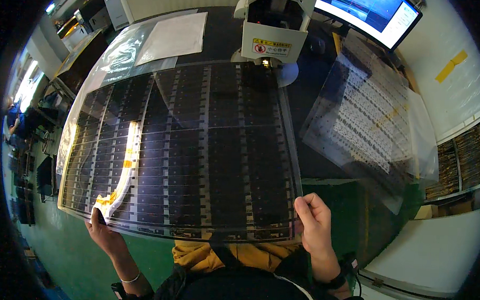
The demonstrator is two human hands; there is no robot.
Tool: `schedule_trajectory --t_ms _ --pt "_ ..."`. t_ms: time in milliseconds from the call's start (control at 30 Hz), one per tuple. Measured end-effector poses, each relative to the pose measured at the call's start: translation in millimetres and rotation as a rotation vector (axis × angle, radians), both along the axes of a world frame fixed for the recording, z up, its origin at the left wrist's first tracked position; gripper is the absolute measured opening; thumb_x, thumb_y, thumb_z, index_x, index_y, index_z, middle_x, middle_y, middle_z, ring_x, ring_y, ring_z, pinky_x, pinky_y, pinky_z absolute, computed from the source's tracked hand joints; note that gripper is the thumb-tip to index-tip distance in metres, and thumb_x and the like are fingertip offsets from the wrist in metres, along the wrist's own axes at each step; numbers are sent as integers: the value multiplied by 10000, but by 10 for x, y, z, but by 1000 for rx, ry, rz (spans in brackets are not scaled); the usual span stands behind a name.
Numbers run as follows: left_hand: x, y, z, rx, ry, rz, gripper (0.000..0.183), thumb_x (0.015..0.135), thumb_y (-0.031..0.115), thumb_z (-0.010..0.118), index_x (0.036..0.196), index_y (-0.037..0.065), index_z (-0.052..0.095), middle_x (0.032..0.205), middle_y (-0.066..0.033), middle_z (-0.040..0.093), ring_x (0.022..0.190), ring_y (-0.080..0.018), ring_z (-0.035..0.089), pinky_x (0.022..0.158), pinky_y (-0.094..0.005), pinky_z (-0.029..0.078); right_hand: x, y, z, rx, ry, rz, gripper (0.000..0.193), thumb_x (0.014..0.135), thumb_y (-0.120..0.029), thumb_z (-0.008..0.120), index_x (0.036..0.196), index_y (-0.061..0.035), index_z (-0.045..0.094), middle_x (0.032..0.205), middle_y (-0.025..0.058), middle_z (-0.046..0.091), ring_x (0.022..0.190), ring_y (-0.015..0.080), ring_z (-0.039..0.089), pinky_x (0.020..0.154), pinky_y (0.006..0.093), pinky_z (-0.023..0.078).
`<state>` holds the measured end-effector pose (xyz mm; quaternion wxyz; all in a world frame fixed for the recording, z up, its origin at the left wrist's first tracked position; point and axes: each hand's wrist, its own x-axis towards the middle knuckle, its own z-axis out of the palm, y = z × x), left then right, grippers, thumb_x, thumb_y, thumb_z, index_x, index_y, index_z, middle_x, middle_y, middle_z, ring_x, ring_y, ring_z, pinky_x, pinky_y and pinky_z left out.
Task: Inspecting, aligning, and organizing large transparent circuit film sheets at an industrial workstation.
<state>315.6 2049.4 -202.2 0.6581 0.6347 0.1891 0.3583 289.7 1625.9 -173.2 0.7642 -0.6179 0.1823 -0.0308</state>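
A large, glossy film sheet (223, 165) with dark rectangular cells in rows and clear strips between them spans the space before me. My left hand (106, 234) is closed on its near left corner, thumb on top. On the right edge, close to the near corner, my right hand (315, 222) pinches the sheet between thumb and curled fingers. A bright reflection runs across the left part of the film. Its far edge lies under the head of a white bench machine (273, 41) with a yellow warning label. The film hides much of the table below.
A speckled clear film (363, 109) lies on the dark table (223, 30) at the right, overhanging its edge. White paper (172, 39) and clear plastic sheets (122, 53) lie at the far left. A lit monitor (369, 17) stands at the back right; white cabinets (432, 252) stand nearer.
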Motion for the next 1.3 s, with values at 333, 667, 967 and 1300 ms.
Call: schedule_trajectory --t_ms 333,667,967,1300 --pt "15 -3 -3 -15 12 4 152 895 42 428 989 -77 435 1021 -163 515 966 -208 545 867 -314 460 19 -38 -39 -10 -36 8 122 873 -136 550 804 -36 537 695 -54 515 628 2 434 549 162 347" --pt "39 -17 -2 -69 -12 28 144 881 60 453 977 -46 437 983 -165 549 919 -203 571 796 -307 497 29 -22 -32 49 -52 0 116 875 -132 546 804 -41 537 699 -44 531 625 3 457 544 164 376" --pt "14 62 -78 -49 0 25 164 875 91 475 978 -33 449 981 -151 556 880 -192 578 740 -287 522 24 -39 -43 13 -37 1 119 876 -131 544 801 -40 536 690 -45 526 615 3 456 535 170 379" --pt "145 -248 120 -202 0 76 251 829 99 574 1027 -26 483 960 -102 554 919 -188 558 754 -284 496 20 -92 -74 145 99 88 107 850 -131 580 804 -40 549 688 -62 507 637 8 435 566 183 360"
